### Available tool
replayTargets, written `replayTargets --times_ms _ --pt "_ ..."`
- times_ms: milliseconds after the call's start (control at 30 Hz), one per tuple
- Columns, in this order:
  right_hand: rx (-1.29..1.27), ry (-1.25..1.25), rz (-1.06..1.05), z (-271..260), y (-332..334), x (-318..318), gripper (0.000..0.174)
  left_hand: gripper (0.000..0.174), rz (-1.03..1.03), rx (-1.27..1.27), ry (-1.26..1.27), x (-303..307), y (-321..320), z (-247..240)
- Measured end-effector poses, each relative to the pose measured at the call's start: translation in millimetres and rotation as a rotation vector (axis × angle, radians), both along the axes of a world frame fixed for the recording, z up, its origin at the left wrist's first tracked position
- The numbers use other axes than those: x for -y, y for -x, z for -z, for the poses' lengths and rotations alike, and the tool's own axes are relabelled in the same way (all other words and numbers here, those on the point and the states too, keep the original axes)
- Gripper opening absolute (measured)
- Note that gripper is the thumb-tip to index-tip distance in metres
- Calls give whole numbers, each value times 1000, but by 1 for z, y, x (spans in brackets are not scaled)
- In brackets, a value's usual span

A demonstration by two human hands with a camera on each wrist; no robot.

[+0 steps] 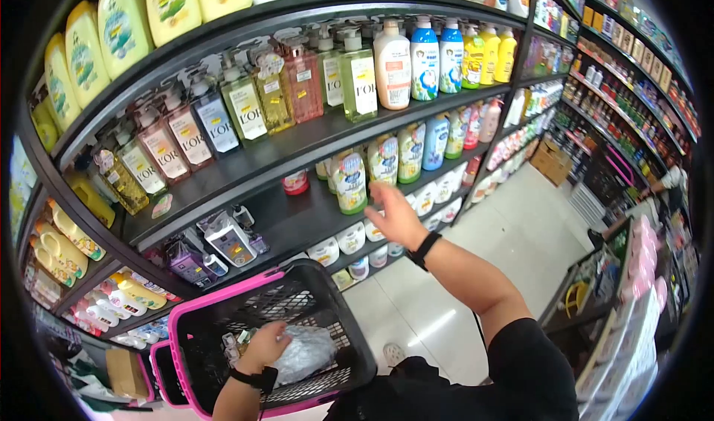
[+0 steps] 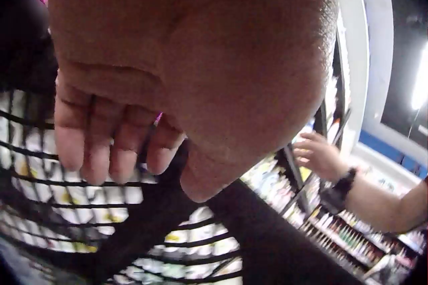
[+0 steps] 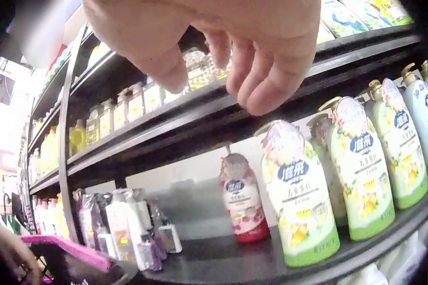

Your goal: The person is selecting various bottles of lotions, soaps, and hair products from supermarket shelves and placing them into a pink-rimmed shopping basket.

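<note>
My right hand (image 1: 396,216) reaches out by the lower shelf, its fingers loosely bent with nothing between them. In the right wrist view it hangs just above a white and green pump bottle (image 3: 299,198), the front one of a row of similar bottles. A red and white bottle (image 3: 242,198) stands beside it, set further back. My left hand (image 1: 262,346) is over the black shopping basket (image 1: 223,302) with the pink rim. A crumpled grey plastic bag (image 1: 309,352) lies in the basket near that hand. The left wrist view shows the left fingers (image 2: 97,145) relaxed and holding nothing.
Pump bottles with pale labels (image 1: 245,105) line the shelf above. On the lower shelf, boxed items (image 1: 229,239) stand at the left, and white tubs (image 1: 349,239) sit below. A pale tiled floor (image 1: 424,317) runs along the aisle. Pink packages (image 1: 641,250) are at the right.
</note>
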State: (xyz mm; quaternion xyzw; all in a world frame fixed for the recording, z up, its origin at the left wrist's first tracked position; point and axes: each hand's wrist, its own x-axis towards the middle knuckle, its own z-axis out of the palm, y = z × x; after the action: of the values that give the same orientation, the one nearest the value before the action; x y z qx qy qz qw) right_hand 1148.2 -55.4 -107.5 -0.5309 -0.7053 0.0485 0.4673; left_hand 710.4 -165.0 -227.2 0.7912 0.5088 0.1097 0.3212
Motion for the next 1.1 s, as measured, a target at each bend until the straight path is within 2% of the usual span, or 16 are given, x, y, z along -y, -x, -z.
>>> replayTargets --times_ms 67,133,267,333,467,567,667,800,900,1067,1100 --pt "-37 -63 100 -31 -18 -46 63 38 -48 166 33 19 -57 -41" --pt "-139 -252 157 -54 -28 -91 73 38 -57 188 -19 33 -109 -72" --pt "-238 -299 293 -101 -23 -143 90 37 -53 208 -82 49 -186 -76" --pt "-243 -365 342 -100 -15 -164 93 37 -49 188 -56 59 -202 -79" --pt "-278 -273 321 -102 -11 -171 95 36 -109 143 -80 72 -197 -68" --pt "-262 -207 365 -105 -9 -177 96 35 -300 250 -6 75 -193 -64" --pt "-237 -157 424 -107 -9 -188 94 34 -375 251 -7 76 -199 -75" --pt "-264 -90 389 -107 -11 -191 89 32 -376 289 -42 82 -200 -80" --pt "-294 -94 256 -112 -20 -175 82 32 -430 285 -24 82 -196 -88" --pt "-340 -83 87 -120 -23 -93 78 26 -421 207 -138 62 -187 -102" --pt "-335 -71 22 -114 -20 -73 78 27 -435 273 -167 58 -188 -108"
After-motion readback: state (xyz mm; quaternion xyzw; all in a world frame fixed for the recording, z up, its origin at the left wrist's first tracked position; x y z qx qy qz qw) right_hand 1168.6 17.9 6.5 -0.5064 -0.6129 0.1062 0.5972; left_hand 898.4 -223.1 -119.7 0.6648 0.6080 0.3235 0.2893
